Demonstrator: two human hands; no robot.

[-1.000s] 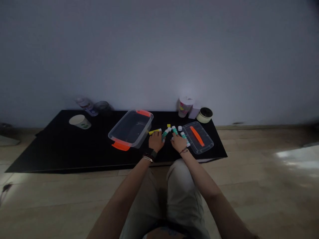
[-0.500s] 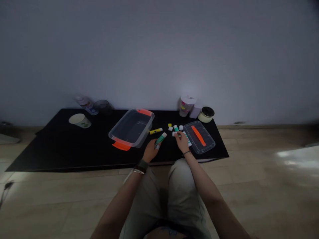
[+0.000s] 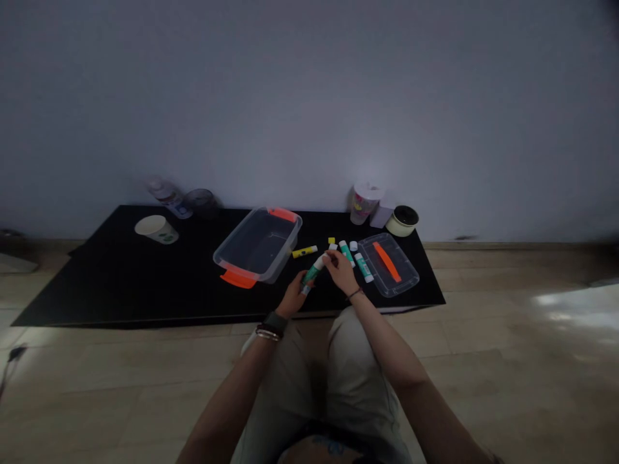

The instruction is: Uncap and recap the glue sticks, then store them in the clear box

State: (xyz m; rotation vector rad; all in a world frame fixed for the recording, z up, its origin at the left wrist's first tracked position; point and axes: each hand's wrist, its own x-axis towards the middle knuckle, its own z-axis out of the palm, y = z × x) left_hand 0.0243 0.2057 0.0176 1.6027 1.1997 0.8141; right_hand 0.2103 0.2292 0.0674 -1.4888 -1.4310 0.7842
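Note:
My left hand (image 3: 293, 299) grips a green glue stick (image 3: 312, 273) by its lower end, tilted up to the right over the front of the black mat (image 3: 120, 283). My right hand (image 3: 341, 272) is closed at the stick's top end, pinching what looks like its white cap (image 3: 331, 256). Just beyond the hands lie a yellow stick (image 3: 304, 251), two more green sticks (image 3: 346, 252) (image 3: 364, 267) and small loose caps (image 3: 353, 245).
A clear plastic box with orange latches (image 3: 258, 246) stands left of the hands; its lid (image 3: 389, 263) lies to the right. A paper cup (image 3: 155, 229), a bottle (image 3: 165, 192), a printed cup (image 3: 364, 202) and a tape roll (image 3: 403, 221) stand along the wall.
My left hand lifted a green stick off the mat and drew it toward me. My right hand picked up a white cap and moved left to the stick's top.

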